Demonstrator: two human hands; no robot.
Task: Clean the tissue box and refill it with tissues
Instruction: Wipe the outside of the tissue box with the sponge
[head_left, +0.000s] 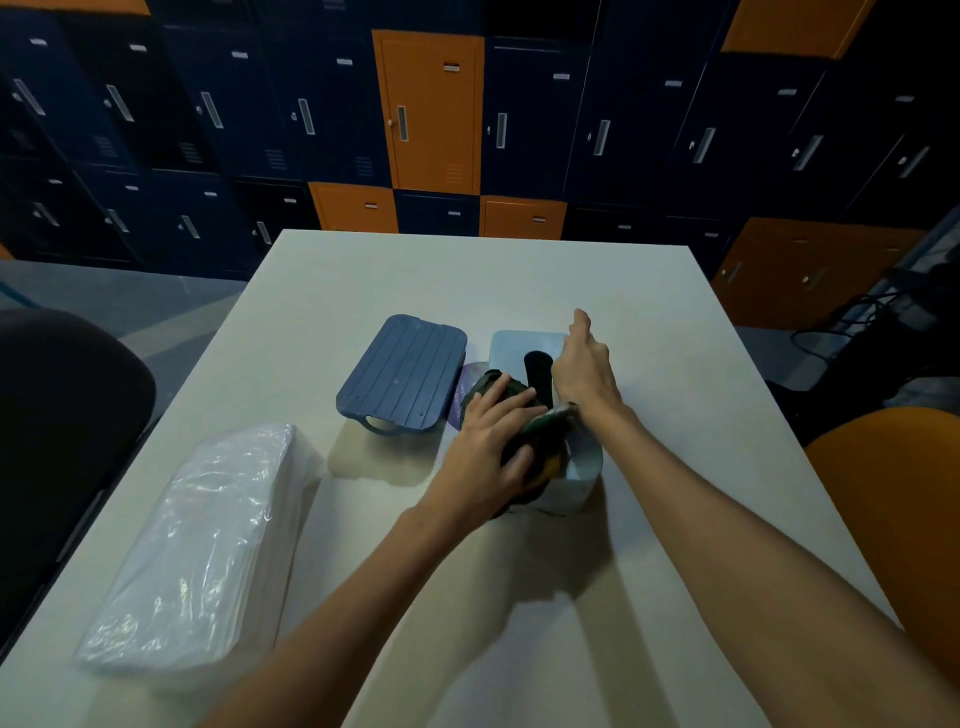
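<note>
A light blue tissue box lid (519, 345) with a dark oval slot stands tilted on the white table (675, 415). My right hand (584, 371) grips it from above at the slot. My left hand (488, 447) presses a dark green and yellow cloth (543, 452) against the lid's left side. The dark blue ribbed box body (402, 379) lies upside down just left of the lid. A pack of white tissues (202, 551) in clear plastic lies at the table's near left.
A purple object (466, 382) peeks out between the box body and the cloth. A dark chair (62, 415) stands at the left and an orange chair (893, 493) at the right. Blue and orange lockers (431, 109) line the wall behind.
</note>
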